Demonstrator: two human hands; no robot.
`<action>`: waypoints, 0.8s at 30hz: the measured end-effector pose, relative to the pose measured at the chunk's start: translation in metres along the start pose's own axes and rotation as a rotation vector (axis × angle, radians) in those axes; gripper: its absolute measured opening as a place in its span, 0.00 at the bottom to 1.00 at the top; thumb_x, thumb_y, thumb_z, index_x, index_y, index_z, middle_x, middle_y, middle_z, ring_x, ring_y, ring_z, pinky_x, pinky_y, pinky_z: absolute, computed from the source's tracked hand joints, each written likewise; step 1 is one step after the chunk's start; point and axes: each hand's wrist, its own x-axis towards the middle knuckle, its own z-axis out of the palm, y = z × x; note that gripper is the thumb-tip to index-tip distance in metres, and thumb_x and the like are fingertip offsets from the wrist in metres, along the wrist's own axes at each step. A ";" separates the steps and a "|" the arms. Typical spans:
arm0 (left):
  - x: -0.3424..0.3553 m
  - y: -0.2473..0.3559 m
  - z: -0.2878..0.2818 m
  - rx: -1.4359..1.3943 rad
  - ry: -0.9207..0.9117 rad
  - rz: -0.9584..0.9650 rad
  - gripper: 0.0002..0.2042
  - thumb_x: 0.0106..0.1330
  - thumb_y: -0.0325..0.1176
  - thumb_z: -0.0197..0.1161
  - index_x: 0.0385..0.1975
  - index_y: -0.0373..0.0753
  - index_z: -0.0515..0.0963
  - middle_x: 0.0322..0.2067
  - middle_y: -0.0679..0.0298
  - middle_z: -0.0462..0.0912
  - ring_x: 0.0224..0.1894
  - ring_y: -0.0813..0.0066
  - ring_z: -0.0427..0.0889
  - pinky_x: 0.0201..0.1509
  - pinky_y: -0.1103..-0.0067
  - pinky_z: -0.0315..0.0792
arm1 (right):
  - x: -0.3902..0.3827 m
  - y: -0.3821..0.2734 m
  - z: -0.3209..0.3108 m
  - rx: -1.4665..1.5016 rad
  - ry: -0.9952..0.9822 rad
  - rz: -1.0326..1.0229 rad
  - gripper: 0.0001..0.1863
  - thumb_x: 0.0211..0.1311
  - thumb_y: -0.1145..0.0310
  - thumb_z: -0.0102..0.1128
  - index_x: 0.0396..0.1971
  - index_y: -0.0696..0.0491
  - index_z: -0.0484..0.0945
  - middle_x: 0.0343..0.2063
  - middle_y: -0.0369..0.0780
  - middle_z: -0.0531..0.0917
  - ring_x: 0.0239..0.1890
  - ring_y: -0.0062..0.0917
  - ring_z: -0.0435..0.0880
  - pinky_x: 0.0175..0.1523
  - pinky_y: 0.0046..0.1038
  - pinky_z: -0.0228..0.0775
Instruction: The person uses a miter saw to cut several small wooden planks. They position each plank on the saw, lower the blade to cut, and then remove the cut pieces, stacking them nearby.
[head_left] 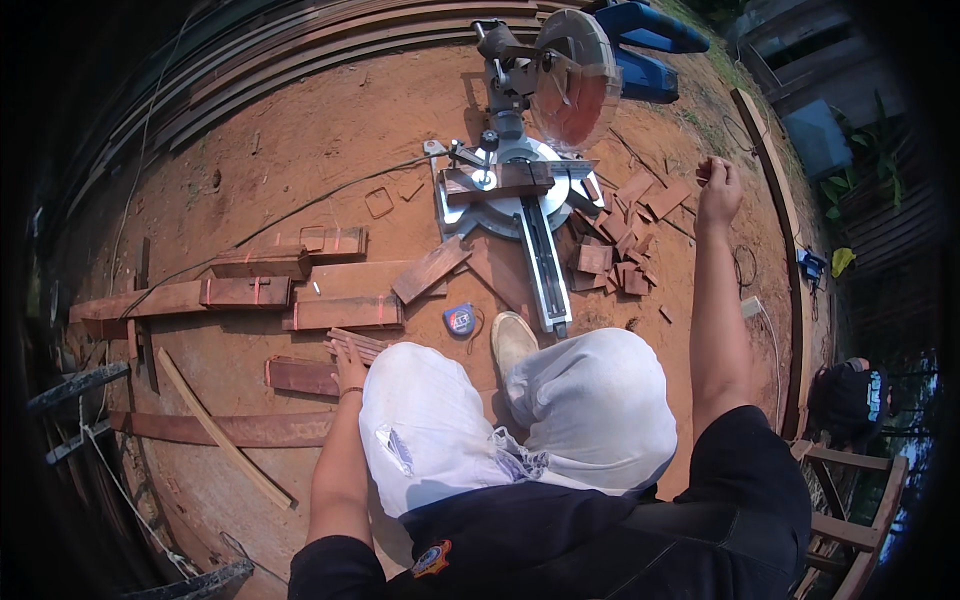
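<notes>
My left hand (350, 367) is low beside my left knee, its fingers stretched out and resting against a small bundle of thin reddish-brown wood strips (362, 343). My right hand (718, 190) is raised over the ground to the right of the miter saw, fingers curled closed; whatever may be inside them is hidden. The miter saw (530, 195) stands ahead of me, its head up and its clear round guard (578, 85) at the top. A dark wood block (497, 183) lies across the saw's table, by its clamp. A blue tape measure (460, 319) lies near my shoe.
Many small wood offcuts (625, 235) are heaped right of the saw. Banded bundles of wood (345, 311) and long boards (225, 428) lie to the left. A dark cable (300, 205) runs to the saw. A long beam (785, 215) edges the right side; a person (850, 400) is beyond it.
</notes>
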 end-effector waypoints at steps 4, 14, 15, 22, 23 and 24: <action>0.008 -0.019 -0.011 -0.105 -0.067 0.076 0.51 0.64 0.54 0.71 0.83 0.51 0.45 0.83 0.52 0.27 0.82 0.46 0.49 0.80 0.45 0.52 | -0.113 0.138 0.007 -0.079 -0.250 0.693 0.11 0.76 0.65 0.57 0.44 0.59 0.80 0.29 0.36 0.81 0.25 0.17 0.78 0.29 0.20 0.68; -0.014 0.050 -0.110 -0.537 -0.104 -0.068 0.33 0.66 0.40 0.73 0.68 0.30 0.72 0.54 0.51 0.86 0.51 0.63 0.87 0.56 0.73 0.79 | -0.109 0.268 0.173 0.210 -0.471 1.115 0.35 0.72 0.42 0.58 0.64 0.57 0.73 0.53 0.48 0.82 0.45 0.35 0.86 0.46 0.33 0.83; -0.020 0.054 -0.115 -0.539 -0.080 -0.030 0.31 0.68 0.37 0.71 0.68 0.28 0.72 0.54 0.54 0.87 0.52 0.65 0.86 0.55 0.73 0.79 | -0.101 0.267 0.186 0.126 -0.472 1.202 0.38 0.69 0.39 0.61 0.63 0.57 0.73 0.53 0.47 0.82 0.44 0.36 0.86 0.45 0.35 0.82; -0.032 0.056 -0.114 -0.555 -0.012 -0.031 0.31 0.68 0.40 0.72 0.67 0.29 0.74 0.62 0.45 0.81 0.63 0.61 0.82 0.66 0.72 0.74 | -0.101 0.242 0.215 0.017 -0.332 1.161 0.20 0.64 0.52 0.68 0.44 0.53 0.81 0.36 0.38 0.82 0.37 0.28 0.79 0.46 0.36 0.76; -0.032 0.055 -0.112 -0.575 -0.019 -0.019 0.31 0.68 0.40 0.72 0.67 0.29 0.74 0.62 0.45 0.81 0.63 0.61 0.82 0.66 0.72 0.74 | -0.102 0.239 0.218 0.014 -0.306 1.172 0.19 0.63 0.53 0.68 0.44 0.53 0.81 0.37 0.38 0.82 0.38 0.28 0.80 0.47 0.36 0.76; -0.032 0.054 -0.110 -0.587 -0.029 -0.020 0.31 0.68 0.41 0.72 0.67 0.28 0.74 0.62 0.45 0.81 0.63 0.61 0.82 0.66 0.72 0.74 | -0.103 0.238 0.220 0.011 -0.275 1.182 0.19 0.63 0.54 0.69 0.43 0.53 0.81 0.37 0.37 0.82 0.39 0.28 0.80 0.47 0.36 0.75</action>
